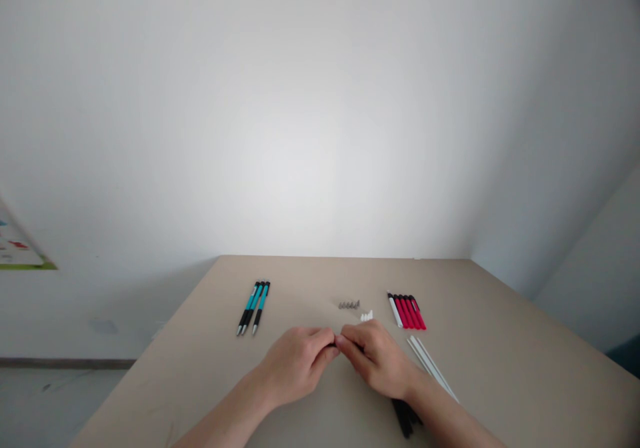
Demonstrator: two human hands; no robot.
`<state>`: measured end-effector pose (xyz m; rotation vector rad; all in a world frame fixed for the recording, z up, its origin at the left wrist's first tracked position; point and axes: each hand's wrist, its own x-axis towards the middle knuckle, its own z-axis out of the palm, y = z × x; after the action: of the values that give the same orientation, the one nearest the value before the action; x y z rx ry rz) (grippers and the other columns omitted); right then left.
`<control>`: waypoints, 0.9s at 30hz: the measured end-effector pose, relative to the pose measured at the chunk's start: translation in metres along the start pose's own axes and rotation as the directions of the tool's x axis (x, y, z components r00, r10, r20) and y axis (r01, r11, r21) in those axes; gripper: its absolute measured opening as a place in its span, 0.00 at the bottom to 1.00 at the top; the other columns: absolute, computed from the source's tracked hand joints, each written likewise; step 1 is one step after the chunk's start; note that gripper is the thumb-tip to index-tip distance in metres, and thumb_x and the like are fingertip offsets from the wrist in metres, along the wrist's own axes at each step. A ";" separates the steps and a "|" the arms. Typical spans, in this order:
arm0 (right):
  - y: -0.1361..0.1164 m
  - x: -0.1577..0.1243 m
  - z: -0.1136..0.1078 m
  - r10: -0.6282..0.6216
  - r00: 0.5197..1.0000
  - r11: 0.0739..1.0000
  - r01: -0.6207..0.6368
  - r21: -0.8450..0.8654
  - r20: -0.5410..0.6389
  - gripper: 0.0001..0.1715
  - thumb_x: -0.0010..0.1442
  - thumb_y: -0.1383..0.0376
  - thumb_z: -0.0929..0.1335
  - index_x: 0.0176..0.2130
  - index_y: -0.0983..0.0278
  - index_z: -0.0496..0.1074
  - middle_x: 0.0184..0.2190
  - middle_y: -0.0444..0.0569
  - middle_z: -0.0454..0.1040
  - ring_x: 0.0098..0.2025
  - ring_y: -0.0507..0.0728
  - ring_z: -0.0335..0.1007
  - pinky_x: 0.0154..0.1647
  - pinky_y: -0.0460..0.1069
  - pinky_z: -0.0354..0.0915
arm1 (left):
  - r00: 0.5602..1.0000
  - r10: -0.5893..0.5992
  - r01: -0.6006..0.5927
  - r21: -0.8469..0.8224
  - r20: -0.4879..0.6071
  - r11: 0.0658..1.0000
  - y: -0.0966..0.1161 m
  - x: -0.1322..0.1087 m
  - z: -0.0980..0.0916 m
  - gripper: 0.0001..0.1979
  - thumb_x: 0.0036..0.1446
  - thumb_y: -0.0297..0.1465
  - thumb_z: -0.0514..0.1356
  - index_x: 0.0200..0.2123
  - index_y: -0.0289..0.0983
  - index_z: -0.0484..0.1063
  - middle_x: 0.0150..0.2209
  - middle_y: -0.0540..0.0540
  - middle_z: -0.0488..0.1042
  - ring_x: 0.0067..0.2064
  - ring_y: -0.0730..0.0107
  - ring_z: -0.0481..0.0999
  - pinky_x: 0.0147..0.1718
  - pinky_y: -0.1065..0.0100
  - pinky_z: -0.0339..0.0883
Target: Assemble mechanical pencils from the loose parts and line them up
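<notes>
at the lower centre of the frame, a small, slender black piece [333,345], its material not discernible, lies between two hands that meet above a beige, smooth-topped table [310,281]. the left hand [300,361] is closed in a pinch, thumb and fingertips on the piece; the right hand [375,358] is nearly closed, its fingers curled and its thumb tip apparently gripping the other end. the step in hand is judged to be the fitting or loosening of a small part; which of these cannot be told. the next move probably calls for a firm left pinch while the right fingers push or twist in line with the piece. its long axis, where visible, seems to run roughly left to right; the fingers hide both ends, so which way it points cannot be told. left of centre, three turquoise pens with black grips and silver metallic tips [253,307] point toward the lower left. lower right, slim black tubes [401,419] lie partly beneath the right forearm.
</notes>
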<state>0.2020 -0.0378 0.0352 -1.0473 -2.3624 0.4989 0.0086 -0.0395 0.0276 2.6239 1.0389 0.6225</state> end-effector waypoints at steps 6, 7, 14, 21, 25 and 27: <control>-0.001 0.000 0.000 0.007 1.000 1.000 -0.007 0.008 -0.004 0.21 0.65 0.63 0.57 0.22 0.62 0.50 0.16 0.37 0.48 0.20 0.48 0.46 0.25 0.46 0.44 | 1.000 0.013 -0.013 -0.001 0.003 1.000 0.000 0.001 0.001 0.11 0.67 0.32 0.47 0.32 0.39 0.64 0.27 0.51 0.72 0.28 0.70 0.71 0.27 0.71 0.54; 0.000 -0.001 0.001 0.005 1.000 1.000 -0.005 0.007 -0.004 0.21 0.65 0.63 0.58 0.22 0.62 0.49 0.17 0.37 0.48 0.20 0.48 0.46 0.25 0.46 0.44 | 1.000 0.016 -0.016 -0.001 0.002 1.000 0.000 0.001 0.000 0.11 0.67 0.32 0.47 0.32 0.39 0.64 0.26 0.51 0.71 0.28 0.70 0.71 0.27 0.71 0.54; 0.003 -0.001 0.004 0.010 0.999 1.000 -0.010 0.011 -0.030 0.22 0.65 0.62 0.58 0.21 0.63 0.49 0.16 0.37 0.47 0.19 0.48 0.45 0.24 0.46 0.43 | 0.999 0.035 -0.036 -0.016 -0.007 0.999 0.000 0.001 -0.002 0.12 0.67 0.33 0.47 0.32 0.39 0.65 0.26 0.51 0.71 0.28 0.71 0.70 0.26 0.71 0.53; 0.001 -0.001 0.006 0.045 0.998 0.999 -0.044 0.025 -0.054 0.24 0.65 0.61 0.59 0.20 0.63 0.48 0.16 0.37 0.45 0.19 0.47 0.44 0.23 0.46 0.43 | 0.999 0.031 -0.031 -0.029 -0.023 0.999 0.000 0.001 0.000 0.13 0.67 0.33 0.47 0.32 0.38 0.67 0.26 0.51 0.71 0.28 0.72 0.70 0.27 0.72 0.54; 0.000 -0.001 0.005 0.048 0.997 0.999 -0.047 0.028 -0.060 0.24 0.65 0.60 0.59 0.20 0.63 0.48 0.16 0.37 0.44 0.19 0.47 0.43 0.23 0.47 0.43 | 0.999 0.040 -0.041 -0.054 -0.016 0.998 0.002 0.002 -0.004 0.13 0.67 0.33 0.48 0.32 0.38 0.67 0.26 0.52 0.71 0.28 0.73 0.69 0.27 0.72 0.53; -0.001 -0.001 0.005 0.047 0.997 0.998 -0.045 0.035 -0.058 0.24 0.65 0.60 0.59 0.20 0.63 0.48 0.16 0.37 0.44 0.18 0.47 0.43 0.23 0.47 0.43 | 0.999 0.042 -0.043 -0.061 -0.014 0.997 0.003 0.002 -0.005 0.13 0.67 0.32 0.48 0.32 0.38 0.68 0.26 0.52 0.71 0.28 0.73 0.69 0.27 0.72 0.53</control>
<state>0.1991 -0.0395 0.0310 -1.0888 -2.2753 0.5157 0.0093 -0.0398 0.0340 2.5984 0.9539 0.6701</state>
